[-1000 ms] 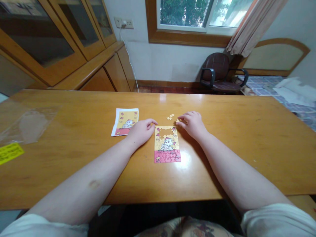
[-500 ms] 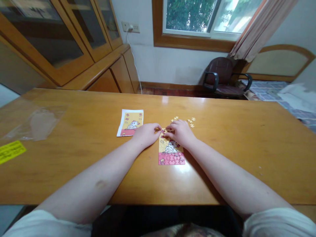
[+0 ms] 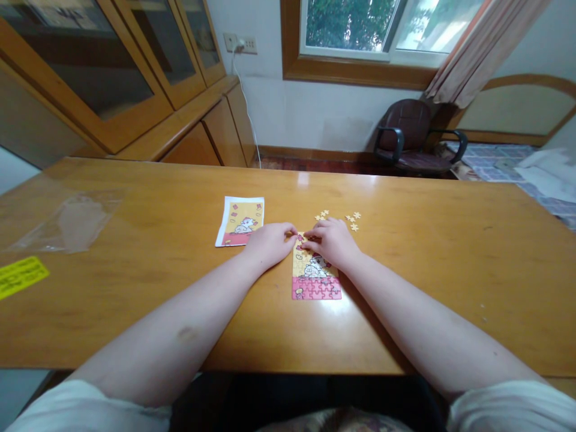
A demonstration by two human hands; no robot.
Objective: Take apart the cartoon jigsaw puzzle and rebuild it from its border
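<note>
A partly joined jigsaw puzzle [image 3: 316, 288] lies flat on the table, pink along the bottom and yellow above, with a white cartoon animal. My left hand [image 3: 273, 245] rests at its upper left corner, fingers curled and closed on an edge piece. Over its upper right part is my right hand [image 3: 332, 241], thumb and fingers bent round a piece at the top edge and covering some of the picture. Loose yellow puzzle pieces [image 3: 354, 227] lie just beyond the right hand. Left of the puzzle, a printed picture sheet [image 3: 245, 210] shows the same design, partly behind my left hand.
The wooden table [image 3: 171, 222] carries a clear plastic bag [image 3: 81, 222] and a yellow label [image 3: 22, 276] at the left. Past its far edge stand a glass-door cabinet [image 3: 148, 114] and a brown armchair [image 3: 407, 135].
The camera view has shifted slightly, so everything sits a little farther right. Both hands stay at the puzzle's upper edge, with only slight finger movement.
</note>
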